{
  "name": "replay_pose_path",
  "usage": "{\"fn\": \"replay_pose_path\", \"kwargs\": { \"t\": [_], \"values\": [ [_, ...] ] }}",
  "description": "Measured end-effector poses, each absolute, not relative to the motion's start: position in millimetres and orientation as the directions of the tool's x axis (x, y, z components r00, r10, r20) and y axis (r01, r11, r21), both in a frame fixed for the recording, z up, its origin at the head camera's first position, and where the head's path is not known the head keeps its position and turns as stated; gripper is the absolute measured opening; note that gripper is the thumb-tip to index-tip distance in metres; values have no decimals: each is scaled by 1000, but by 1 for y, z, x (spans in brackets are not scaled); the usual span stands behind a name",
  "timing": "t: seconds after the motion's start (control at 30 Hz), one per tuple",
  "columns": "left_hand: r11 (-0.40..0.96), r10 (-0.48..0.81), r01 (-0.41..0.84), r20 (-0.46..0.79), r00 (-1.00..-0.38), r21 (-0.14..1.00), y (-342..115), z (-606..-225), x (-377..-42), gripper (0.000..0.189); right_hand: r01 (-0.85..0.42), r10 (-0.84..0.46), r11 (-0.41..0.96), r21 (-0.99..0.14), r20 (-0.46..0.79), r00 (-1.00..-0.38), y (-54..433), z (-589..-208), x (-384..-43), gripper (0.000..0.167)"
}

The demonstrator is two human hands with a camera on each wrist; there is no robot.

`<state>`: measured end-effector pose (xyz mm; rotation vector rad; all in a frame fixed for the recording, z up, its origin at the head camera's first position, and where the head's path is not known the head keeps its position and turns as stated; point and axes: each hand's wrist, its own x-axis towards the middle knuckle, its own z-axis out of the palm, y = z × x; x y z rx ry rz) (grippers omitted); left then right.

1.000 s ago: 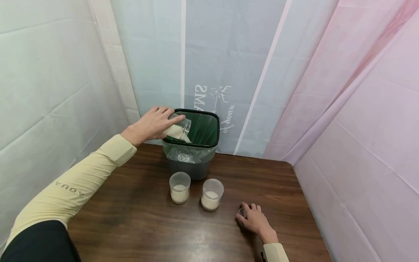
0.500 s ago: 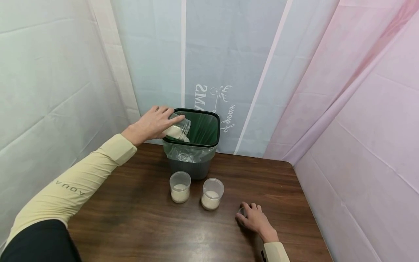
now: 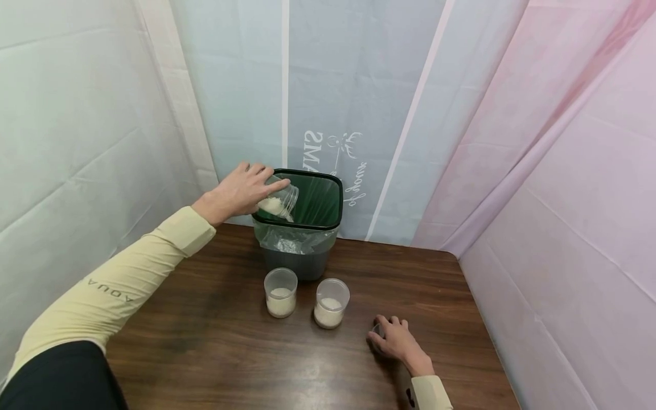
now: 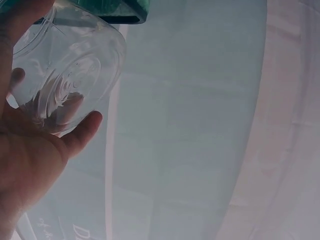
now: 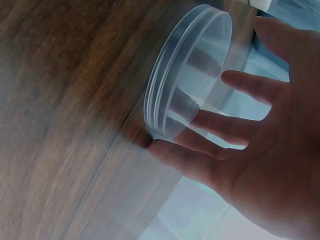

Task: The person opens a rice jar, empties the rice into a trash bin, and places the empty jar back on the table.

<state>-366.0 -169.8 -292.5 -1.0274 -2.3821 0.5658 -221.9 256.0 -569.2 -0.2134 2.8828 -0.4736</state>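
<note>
Over the left part of the bin's opening, my left hand [image 3: 238, 193] grips a clear plastic jar [image 3: 288, 196] lying tilted, mouth towards the bin. White grains [image 3: 274, 206] slope inside it to its mouth. In the left wrist view, fingers and thumb wrap the clear jar [image 4: 82, 55], its round base showing. The bin [image 3: 298, 265] is grey with a dark green rim and a clear liner. At the right, my right hand [image 3: 398, 341] rests with loosely extended fingers touching clear round lids [image 5: 172, 75], seemingly stacked, on the table.
Two open clear jars, a left one [image 3: 281, 293] and a right one [image 3: 331, 307], stand upright before the bin, each partly filled with white grains. The brown wooden table [image 3: 246, 364] ends at curtains [image 3: 369, 114] behind and on both sides.
The grains in the tilted jar have dwindled, sliding towards its mouth above the bin. Both hands stay nearly where they were; the other jars have not moved.
</note>
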Motion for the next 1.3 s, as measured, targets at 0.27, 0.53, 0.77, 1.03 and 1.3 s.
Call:
{"fn": "replay_pose_path", "kwargs": {
  "t": [0.27,0.53,0.77,1.03,1.3],
  "values": [
    [608,765,553,235,-600,-569,-170,-295,-366,69,-89,-160,940,-328,-198,-967,248,-573,-221,48],
    [552,778,499,197,-597,-668,-161,-298,-356,81,-100,-167,946,-308,-197,-966,248,-572,-221,45],
    [504,774,458,147,-616,-732,-155,-301,-351,89,-103,-170,944,-312,-195,-966,246,-571,-218,46],
    [424,799,430,106,-592,-797,-149,-300,-355,83,-111,-168,945,-309,-164,-972,245,-568,-217,40],
    [380,784,394,66,-617,-837,-139,-296,-358,65,-109,-167,947,-302,-174,-971,244,-564,-217,41]
  ]
}}
